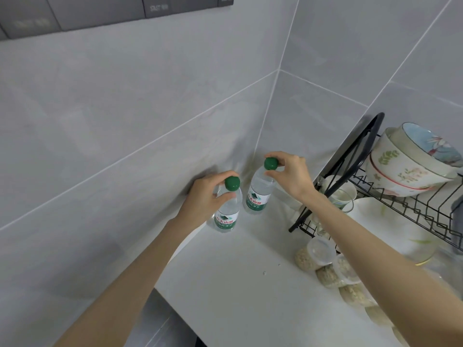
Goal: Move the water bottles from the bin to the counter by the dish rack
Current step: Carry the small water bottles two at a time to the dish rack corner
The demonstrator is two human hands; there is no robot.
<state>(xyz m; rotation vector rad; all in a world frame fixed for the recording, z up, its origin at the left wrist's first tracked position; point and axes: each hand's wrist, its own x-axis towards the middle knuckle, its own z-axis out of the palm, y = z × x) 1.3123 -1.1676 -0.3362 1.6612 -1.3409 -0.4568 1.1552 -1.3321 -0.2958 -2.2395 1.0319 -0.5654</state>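
Green-capped clear plastic: left bottle (226,216) and right bottle (258,196) stand upright on the counter (238,284) in the wall corner, near the dish rack (370,201), bases seemingly down. Left hand (205,196) pinches the left one's neck at the cap; right hand (292,174) pinches the other's cap. Full, so likely heavyish, slick; neck grip safest.

Clear bottles (260,182) with green caps (232,183), green-white labels (226,222); black dish rack (379,117); floral bowls (406,169).
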